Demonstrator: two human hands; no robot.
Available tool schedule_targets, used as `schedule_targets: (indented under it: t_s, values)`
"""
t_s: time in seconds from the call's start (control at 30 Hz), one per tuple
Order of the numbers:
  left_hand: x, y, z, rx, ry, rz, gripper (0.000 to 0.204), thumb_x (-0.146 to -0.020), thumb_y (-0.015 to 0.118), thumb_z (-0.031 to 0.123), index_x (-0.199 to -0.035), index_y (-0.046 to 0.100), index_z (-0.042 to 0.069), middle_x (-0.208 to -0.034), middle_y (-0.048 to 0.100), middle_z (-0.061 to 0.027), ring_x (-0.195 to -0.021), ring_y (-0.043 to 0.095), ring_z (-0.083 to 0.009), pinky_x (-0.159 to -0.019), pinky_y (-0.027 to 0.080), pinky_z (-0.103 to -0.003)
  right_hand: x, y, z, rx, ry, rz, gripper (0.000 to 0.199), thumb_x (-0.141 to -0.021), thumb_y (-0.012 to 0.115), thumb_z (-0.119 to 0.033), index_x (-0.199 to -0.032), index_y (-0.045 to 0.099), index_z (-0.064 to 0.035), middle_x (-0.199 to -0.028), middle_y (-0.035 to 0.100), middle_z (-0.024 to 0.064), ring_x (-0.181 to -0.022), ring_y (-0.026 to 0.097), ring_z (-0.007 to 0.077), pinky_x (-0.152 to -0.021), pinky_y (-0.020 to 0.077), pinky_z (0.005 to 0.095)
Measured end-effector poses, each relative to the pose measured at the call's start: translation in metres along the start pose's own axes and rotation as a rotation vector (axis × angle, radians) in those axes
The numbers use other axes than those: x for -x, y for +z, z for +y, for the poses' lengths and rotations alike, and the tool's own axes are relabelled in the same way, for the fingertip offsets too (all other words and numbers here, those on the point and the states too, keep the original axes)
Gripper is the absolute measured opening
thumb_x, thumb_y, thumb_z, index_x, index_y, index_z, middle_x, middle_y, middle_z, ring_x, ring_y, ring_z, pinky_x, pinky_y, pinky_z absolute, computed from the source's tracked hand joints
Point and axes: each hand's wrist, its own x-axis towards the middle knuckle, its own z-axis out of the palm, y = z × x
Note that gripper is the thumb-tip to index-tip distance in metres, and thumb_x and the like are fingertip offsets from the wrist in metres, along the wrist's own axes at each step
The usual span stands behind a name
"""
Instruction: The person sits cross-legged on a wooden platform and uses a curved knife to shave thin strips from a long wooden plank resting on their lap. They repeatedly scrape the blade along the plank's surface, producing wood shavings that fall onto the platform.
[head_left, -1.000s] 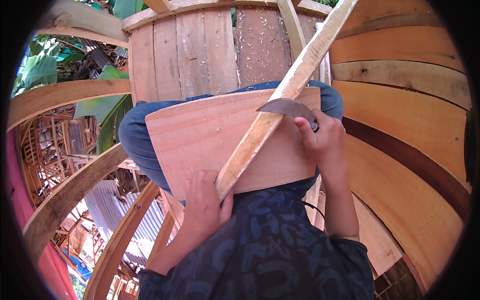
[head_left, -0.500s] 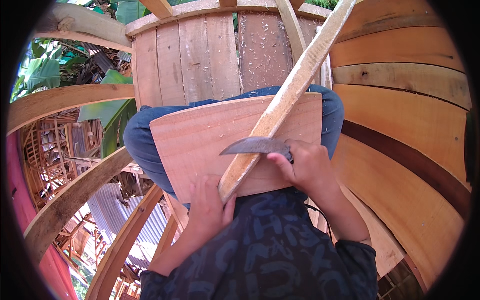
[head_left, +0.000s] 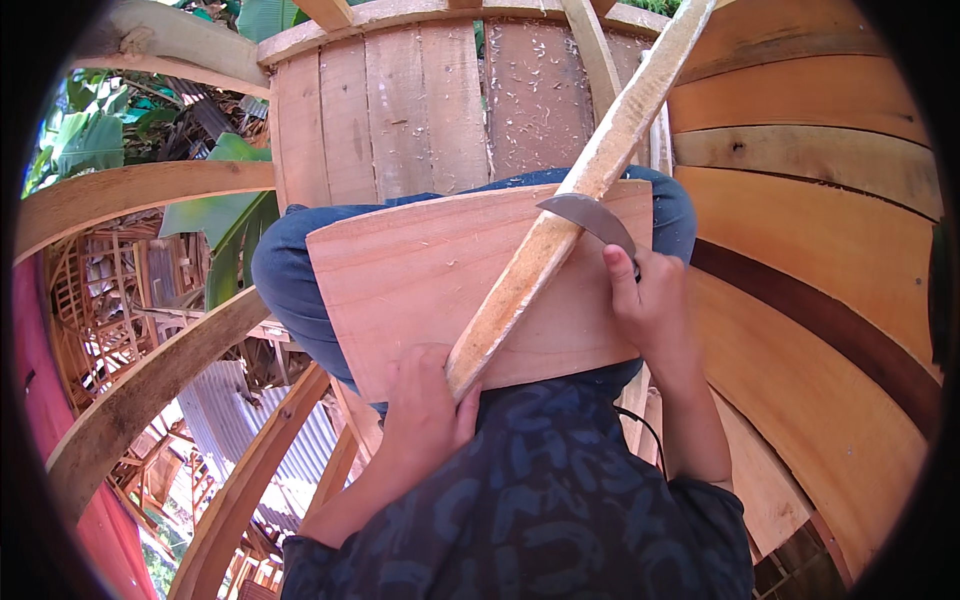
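A long wooden strip [head_left: 540, 255] with rough pale edges runs diagonally from my lap toward the far right. Its near end is gripped by my left hand [head_left: 425, 400], thumb on one side and fingers on the other. My right hand [head_left: 650, 295] is closed round the handle of a curved knife [head_left: 590, 215], most of the handle hidden in the fist. The dark hooked blade lies across the strip above its middle, tip pointing left. Beneath the strip, a flat wooden board [head_left: 400, 280] rests on my crossed legs.
Plank flooring [head_left: 395, 110] ahead carries scattered wood shavings [head_left: 535, 90]. A wall of horizontal boards [head_left: 800, 210] curves along the right. Open wooden rails [head_left: 160, 385] stand at the left, with corrugated metal sheets [head_left: 225, 420] and banana leaves [head_left: 225, 230] beyond them.
My right hand has moved the knife up and to the right along the strip, farther from my body. The left hand keeps its grip at the near end.
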Motion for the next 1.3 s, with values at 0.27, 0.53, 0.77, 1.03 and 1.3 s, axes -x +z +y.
schedule_targets:
  t_s: [0.27, 0.53, 0.77, 1.03, 1.3]
  values:
    - [0.0, 0.0, 0.0, -0.006, 0.011, -0.004, 0.047, -0.078, 0.07, 0.011, -0.114, 0.044, -0.003, -0.101, 0.049, -0.0191, -0.092, 0.051, -0.0358, -0.078, 0.036, -0.044, -0.008, -0.008, 0.015, 0.069, -0.091, 0.141, 0.052, -0.087, 0.062, -0.051, -0.073, 0.063, -0.0013, -0.063, 0.06, 0.0209, -0.061, 0.062, 0.0386, -0.052, 0.0478, 0.0425]
    - [0.002, -0.001, 0.002, 0.015, -0.007, -0.003, 0.046, -0.076, 0.07, 0.005, -0.113, 0.046, -0.004, -0.102, 0.05, -0.0216, -0.089, 0.049, -0.038, -0.078, 0.036, -0.044, 0.011, 0.011, -0.003, 0.088, -0.247, 0.08, 0.059, -0.087, 0.06, -0.056, -0.064, 0.058, -0.0018, -0.058, 0.057, 0.0194, -0.057, 0.061, 0.0379, -0.052, 0.0482, 0.0432]
    - [0.001, 0.004, -0.002, -0.015, 0.015, -0.016, 0.045, -0.079, 0.069, 0.01, -0.114, 0.044, -0.004, -0.1, 0.05, -0.0193, -0.091, 0.051, -0.0357, -0.078, 0.035, -0.043, 0.01, 0.003, -0.016, 0.095, -0.246, 0.113, 0.06, -0.087, 0.061, -0.055, -0.063, 0.059, 0.0002, -0.058, 0.057, 0.0197, -0.056, 0.061, 0.0384, -0.051, 0.0474, 0.0433]
    - [-0.003, -0.001, 0.001, 0.018, -0.005, -0.021, 0.046, -0.079, 0.069, 0.01, -0.114, 0.043, -0.004, -0.1, 0.049, -0.0198, -0.09, 0.051, -0.0359, -0.078, 0.034, -0.044, -0.007, -0.003, 0.026, 0.035, -0.049, 0.205, 0.057, -0.085, 0.063, -0.055, -0.063, 0.058, -0.0027, -0.057, 0.057, 0.0169, -0.055, 0.061, 0.0354, -0.05, 0.0476, 0.0408]
    - [0.002, 0.0, 0.002, 0.014, -0.005, -0.028, 0.048, -0.077, 0.069, 0.008, -0.116, 0.044, -0.004, -0.102, 0.049, -0.0215, -0.092, 0.049, -0.0376, -0.08, 0.035, -0.045, -0.024, -0.002, 0.016, 0.105, -0.237, 0.257, 0.058, -0.083, 0.065, -0.055, -0.061, 0.057, -0.0021, -0.055, 0.054, 0.0192, -0.053, 0.06, 0.0352, -0.048, 0.0462, 0.0419]
